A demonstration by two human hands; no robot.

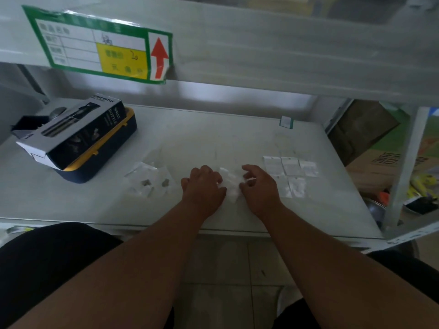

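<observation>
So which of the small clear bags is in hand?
The crumpled bag at the centre, pinched between left hand and right hand. The loose pile left of it and the flat rows right of it lie untouched.

The dark box (80,136) reads "SPRAY BOTTLE"; the shelf label (99,46) shows "20" and a red arrow.

dim, flat light on my pale grey metal shelf top (213,138); brightest behind it. the small clear plastic bag (231,186) held by my left hand (204,186) and right hand (259,186) washes out white. the green-bordered paper label (99,43) overhead is soft; edges bend.
</observation>
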